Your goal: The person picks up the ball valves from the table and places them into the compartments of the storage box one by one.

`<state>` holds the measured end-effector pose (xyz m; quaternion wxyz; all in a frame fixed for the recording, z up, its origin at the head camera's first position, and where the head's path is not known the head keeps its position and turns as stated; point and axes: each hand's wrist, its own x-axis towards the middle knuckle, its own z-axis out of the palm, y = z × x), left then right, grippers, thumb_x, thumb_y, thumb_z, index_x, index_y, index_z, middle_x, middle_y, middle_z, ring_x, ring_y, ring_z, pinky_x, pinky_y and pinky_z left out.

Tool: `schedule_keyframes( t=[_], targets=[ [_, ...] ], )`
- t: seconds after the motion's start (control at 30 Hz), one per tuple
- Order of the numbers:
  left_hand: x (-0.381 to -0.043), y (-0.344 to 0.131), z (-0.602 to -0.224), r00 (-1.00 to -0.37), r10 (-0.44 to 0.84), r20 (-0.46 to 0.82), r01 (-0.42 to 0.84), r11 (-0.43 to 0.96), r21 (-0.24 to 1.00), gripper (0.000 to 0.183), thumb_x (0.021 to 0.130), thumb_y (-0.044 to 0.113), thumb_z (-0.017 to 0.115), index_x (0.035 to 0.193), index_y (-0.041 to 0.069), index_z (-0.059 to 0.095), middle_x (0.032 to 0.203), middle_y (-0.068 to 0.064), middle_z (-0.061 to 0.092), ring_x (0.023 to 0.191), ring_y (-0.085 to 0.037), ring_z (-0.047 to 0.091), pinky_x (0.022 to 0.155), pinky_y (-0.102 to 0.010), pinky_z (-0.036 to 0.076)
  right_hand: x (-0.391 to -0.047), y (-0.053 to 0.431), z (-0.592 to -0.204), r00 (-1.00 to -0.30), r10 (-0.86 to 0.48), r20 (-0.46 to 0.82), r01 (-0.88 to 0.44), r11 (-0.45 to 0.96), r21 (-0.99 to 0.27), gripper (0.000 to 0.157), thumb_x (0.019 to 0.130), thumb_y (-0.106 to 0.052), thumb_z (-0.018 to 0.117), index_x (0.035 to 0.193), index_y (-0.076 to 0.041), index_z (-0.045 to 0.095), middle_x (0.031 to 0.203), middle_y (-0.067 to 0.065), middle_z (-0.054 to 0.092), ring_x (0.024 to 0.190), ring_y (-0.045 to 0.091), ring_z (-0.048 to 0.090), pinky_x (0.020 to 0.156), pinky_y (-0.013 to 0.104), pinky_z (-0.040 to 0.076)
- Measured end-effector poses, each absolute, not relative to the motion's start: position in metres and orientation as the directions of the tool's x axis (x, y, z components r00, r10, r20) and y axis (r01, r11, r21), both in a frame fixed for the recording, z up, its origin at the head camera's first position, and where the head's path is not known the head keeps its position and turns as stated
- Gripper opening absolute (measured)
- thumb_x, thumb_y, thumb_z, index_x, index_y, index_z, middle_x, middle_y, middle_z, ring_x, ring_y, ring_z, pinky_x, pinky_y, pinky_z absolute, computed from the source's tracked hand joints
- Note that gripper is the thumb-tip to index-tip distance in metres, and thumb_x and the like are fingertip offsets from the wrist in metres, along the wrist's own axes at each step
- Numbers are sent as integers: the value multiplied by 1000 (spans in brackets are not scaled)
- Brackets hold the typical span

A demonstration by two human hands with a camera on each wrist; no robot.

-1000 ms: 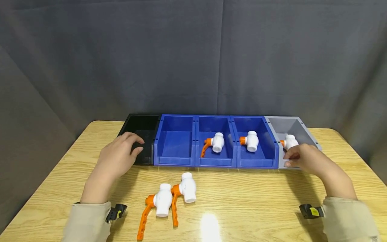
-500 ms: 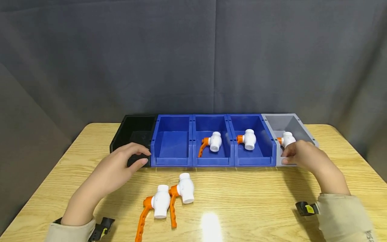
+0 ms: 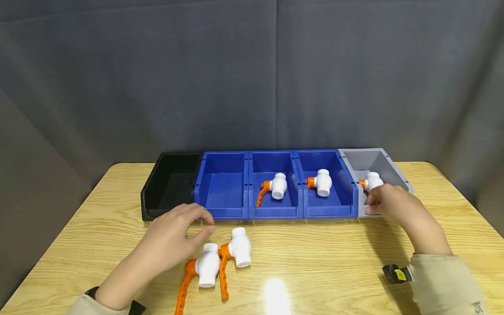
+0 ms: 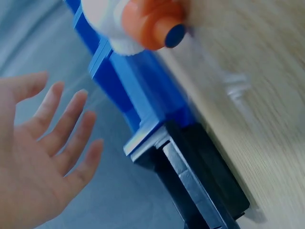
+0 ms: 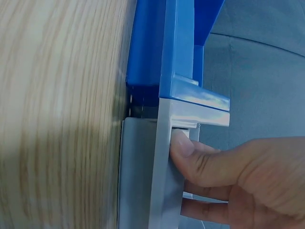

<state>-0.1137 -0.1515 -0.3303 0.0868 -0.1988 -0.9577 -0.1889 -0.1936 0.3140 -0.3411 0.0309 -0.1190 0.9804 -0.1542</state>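
- Here's the left hand (image 3: 171,235), a wide grip, thumb and fingers apart, hovering by the left valve (image 3: 208,265)!
- Close beside that lies the right valve (image 3: 241,248), both on the table (image 3: 303,267) before the bins.
- Over to the right hand (image 3: 397,204), fingers bent at the grey bin (image 3: 364,160)'s front; whether it's holding anything, one cannot tell.
- Just beyond it, inside, sits another white valve (image 3: 373,180).

the right hand (image 3: 395,203) hides part of the valve (image 3: 372,180) beyond it in the gray bin (image 3: 368,160); whether they touch cannot be told. below the left hand (image 3: 175,236), an orange handle (image 3: 183,291) is cut off by the head view's bottom edge. print on the sleeve (image 3: 445,280) below the right hand is too blurred to read.
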Motion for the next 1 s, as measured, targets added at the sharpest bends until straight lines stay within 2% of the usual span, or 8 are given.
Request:
schedule_keyframes(
  t=[0.13, 0.33, 0.43, 0.6, 0.83, 1.0],
  targets=[
    [-113, -147, -333, -886, 400, 236, 457, 839, 296, 13, 90, 31, 73, 100, 24, 68, 104, 13, 66, 100, -14, 61, 81, -40, 52, -194, 313, -342, -970, -241, -22, -222, 925, -308, 12, 79, -10, 80, 78, -9, 68, 71, -2, 63, 67, 19, 51, 60, 40, 42],
    [-117, -141, -339, -823, 518, 231, 562, 802, 201, 33, 88, 33, 76, 114, 16, 66, 120, 3, 61, 118, -19, 55, 97, -41, 49, -195, 315, -342, -973, -230, -32, -208, 925, -319, 12, 79, -11, 80, 80, -9, 69, 73, 0, 65, 69, 20, 52, 61, 40, 43],
    [-118, -137, -340, -805, 557, 204, 590, 787, 178, 41, 88, 37, 75, 121, 15, 63, 126, 0, 59, 121, -22, 54, 99, -41, 48, -195, 315, -342, -973, -227, -37, -203, 923, -327, 12, 79, -12, 80, 81, -8, 69, 75, 1, 66, 70, 20, 52, 62, 41, 43],
    [-117, -126, -340, -797, 582, 161, 602, 788, 130, 45, 89, 46, 71, 123, 17, 63, 121, 2, 63, 114, -21, 60, 94, -42, 50, -196, 315, -341, -974, -223, -42, -197, 923, -332, 11, 80, -13, 80, 81, -8, 70, 77, 3, 67, 72, 21, 53, 63, 42, 43],
    [-117, -109, -341, -765, 608, 212, 631, 774, 57, 53, 82, 55, 74, 119, 18, 66, 114, 3, 66, 102, -20, 64, 80, -38, 55, -196, 315, -341, -973, -225, -48, -197, 925, -326, 12, 79, -12, 80, 83, -7, 69, 80, 5, 69, 74, 23, 57, 64, 46, 45],
    [-119, -97, -346, -750, 635, 184, 651, 759, 33, 60, 81, 61, 71, 121, 17, 65, 117, 2, 64, 104, -20, 62, 78, -38, 54, -196, 315, -341, -975, -214, -64, -183, 928, -324, 12, 80, -12, 80, 83, -8, 69, 80, 3, 68, 75, 23, 57, 64, 47, 44]
  ],
)
